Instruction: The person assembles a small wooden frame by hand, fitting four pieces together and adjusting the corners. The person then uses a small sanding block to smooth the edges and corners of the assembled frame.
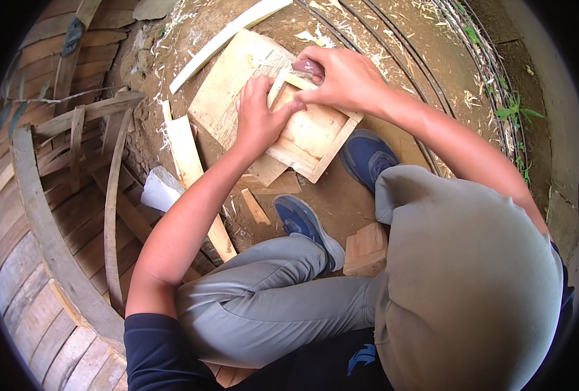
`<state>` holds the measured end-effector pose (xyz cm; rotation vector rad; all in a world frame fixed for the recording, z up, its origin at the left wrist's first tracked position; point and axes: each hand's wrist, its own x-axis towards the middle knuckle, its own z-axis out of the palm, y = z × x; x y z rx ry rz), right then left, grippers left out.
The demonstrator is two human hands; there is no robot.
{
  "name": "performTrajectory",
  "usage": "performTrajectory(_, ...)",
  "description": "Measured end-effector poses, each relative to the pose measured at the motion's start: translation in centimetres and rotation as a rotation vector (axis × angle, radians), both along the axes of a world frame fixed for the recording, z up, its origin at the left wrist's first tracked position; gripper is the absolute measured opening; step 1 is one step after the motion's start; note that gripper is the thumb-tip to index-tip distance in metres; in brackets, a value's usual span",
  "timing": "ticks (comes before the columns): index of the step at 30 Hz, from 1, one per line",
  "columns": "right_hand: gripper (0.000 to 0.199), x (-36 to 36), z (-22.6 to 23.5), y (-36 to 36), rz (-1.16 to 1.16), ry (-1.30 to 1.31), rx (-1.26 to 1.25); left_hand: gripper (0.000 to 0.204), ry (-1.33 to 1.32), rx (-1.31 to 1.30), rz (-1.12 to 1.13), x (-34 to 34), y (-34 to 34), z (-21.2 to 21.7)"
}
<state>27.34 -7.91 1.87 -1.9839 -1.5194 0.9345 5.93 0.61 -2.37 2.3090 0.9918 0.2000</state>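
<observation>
Handwork on wood at ground level, judged to be at a fitting or smoothing step. Shown at upper centre, just beyond the feet: a shallow wooden box (335,148), set askew and overlapping a flat pale board (227,72). Spread across the wood, thumb stretched wide: the left hand (260,117), apparently bracing rather than gripping. Closed around a small dark-red object (308,67), between thumb and curled fingers: the right hand (348,77) — exact kind of object not clear. Lying between the two hands: a slim pale strip (278,88).

Of containers, only the box to be noted, with a raised edge around a recessed panel. In the nearer part of the recess, bare wood; farther up, covered by the hands and so impossible to tell. For the next move, probably needed: firm bracing at left, short controlled pressure at right — and left fingertips kept clear of the working edge. Beside the near shoe (306,225), for reference: a squared wood block (366,249).
</observation>
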Motion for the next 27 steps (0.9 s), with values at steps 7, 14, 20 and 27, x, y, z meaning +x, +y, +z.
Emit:
performTrajectory(7, 0.043, -1.3, -0.8, -0.7, -0.104, 0.028, 0.142, 0.063, 0.006, 0.006, -0.004, -0.1, 0.0, 0.2)
performTrajectory(14, 0.036, -2.1, -0.8, -0.8, -0.168, 0.107, 0.158, 0.063, -0.015, 0.069, -0.02, -0.2, -0.1, 0.2)
performTrajectory(20, 0.038, -1.7, -0.8, -0.9, -0.162, 0.105, 0.153, 0.062, -0.004, 0.019, -0.003, -0.1, -0.1, 0.1)
performTrajectory(27, 0.039, -2.0, -1.0, -0.9, -0.197, 0.125, 0.111, 0.062, 0.02, 0.001, 0.007, -0.2, 0.1, 0.3)
